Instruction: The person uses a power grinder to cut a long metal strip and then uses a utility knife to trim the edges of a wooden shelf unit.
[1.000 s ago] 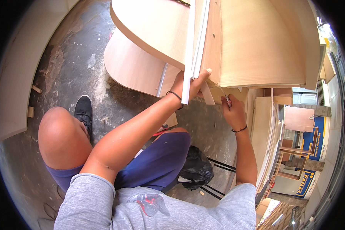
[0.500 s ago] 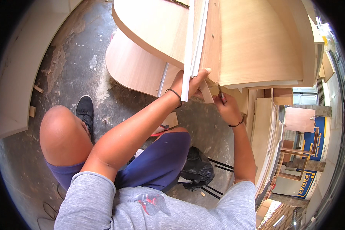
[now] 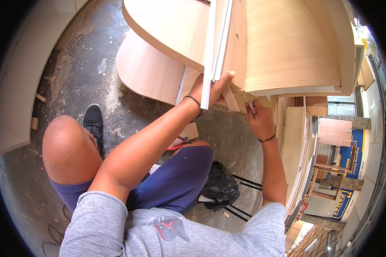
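My left hand (image 3: 208, 90) is closed round the lower end of the narrow light-wood panel (image 3: 234, 55), its thumb on the panel's face. A long white strip (image 3: 208, 73) passes in front of that hand; more white strips run beside it. Below my fingers sticks out a short wood-coloured strip (image 3: 230, 99). My right hand (image 3: 260, 119) is closed round a slim cutter knife (image 3: 252, 108), its thin blade pointing up at the lower corner of the wooden cabinet piece (image 3: 287, 47). Part of my left fingers is hidden behind the panel.
A rounded wooden board (image 3: 146, 70) lies under the curved top panel (image 3: 167, 30). On the floor are a red-handled tool (image 3: 178, 145), a wood offcut (image 3: 189, 131), a black plastic bag (image 3: 221, 188) and black bars (image 3: 246, 184). Long boards (image 3: 294, 141) stand at the right.
My right hand with the cutter knife has shifted slightly right, and the blade shows more clearly. My left hand keeps its hold on the panel. The view has moved a little.
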The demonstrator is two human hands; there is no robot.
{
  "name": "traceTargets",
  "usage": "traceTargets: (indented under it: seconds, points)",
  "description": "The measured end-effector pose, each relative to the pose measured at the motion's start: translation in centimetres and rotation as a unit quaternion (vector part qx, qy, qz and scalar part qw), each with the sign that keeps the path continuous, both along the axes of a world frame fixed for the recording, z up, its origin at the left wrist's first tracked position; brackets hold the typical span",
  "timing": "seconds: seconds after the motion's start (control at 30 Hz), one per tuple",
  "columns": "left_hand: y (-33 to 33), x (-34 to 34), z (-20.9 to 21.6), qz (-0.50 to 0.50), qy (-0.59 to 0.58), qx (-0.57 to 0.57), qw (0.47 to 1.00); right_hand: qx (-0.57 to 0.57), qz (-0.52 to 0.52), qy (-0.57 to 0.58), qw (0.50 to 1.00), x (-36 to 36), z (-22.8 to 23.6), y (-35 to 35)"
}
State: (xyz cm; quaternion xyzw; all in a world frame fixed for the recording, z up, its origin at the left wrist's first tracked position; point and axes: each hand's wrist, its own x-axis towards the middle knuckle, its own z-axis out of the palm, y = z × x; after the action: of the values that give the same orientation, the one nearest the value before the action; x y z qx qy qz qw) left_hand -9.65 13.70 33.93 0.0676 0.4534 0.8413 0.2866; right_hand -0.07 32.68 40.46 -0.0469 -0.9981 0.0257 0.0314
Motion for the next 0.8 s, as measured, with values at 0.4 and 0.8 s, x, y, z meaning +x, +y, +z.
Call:
traceTargets:
  seconds: [0.4, 0.8]
  points:
    - [0.1, 0.1, -0.1, -0.020, 0.019, -0.042, 0.999, 0.059, 0.116, 0.077, 0.988, -3.3, -3.0, 5.0]
    - [-0.5, -0.2, 0.2, -0.039, -0.019, -0.031, 0.999, -0.298, -0.067, -0.012, 0.952, 0.9, -1.4, -0.2]
